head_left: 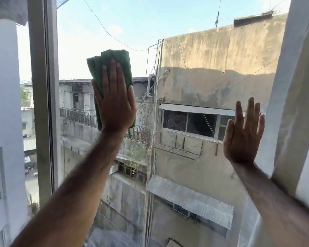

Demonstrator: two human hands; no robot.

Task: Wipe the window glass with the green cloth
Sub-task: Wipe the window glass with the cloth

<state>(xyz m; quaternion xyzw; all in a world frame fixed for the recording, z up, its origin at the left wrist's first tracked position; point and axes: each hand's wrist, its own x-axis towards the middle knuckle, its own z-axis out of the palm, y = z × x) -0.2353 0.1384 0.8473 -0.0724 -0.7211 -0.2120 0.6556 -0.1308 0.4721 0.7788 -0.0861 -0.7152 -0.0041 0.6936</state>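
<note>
The window glass (194, 86) fills the middle of the view, with buildings and sky seen through it. A folded green cloth (98, 66) lies flat against the upper left part of the pane. My left hand (115, 102) presses on the cloth with its palm and straight fingers; the cloth sticks out above and on both sides of the hand. My right hand (243, 136) is laid flat on the glass at the right with fingers spread and nothing in it, close to the right frame.
A grey vertical frame post (43, 104) bounds the pane on the left. The white window frame and wall (296, 104) stand at the right, and my right forearm runs along them. Streaks and haze show on the lower glass.
</note>
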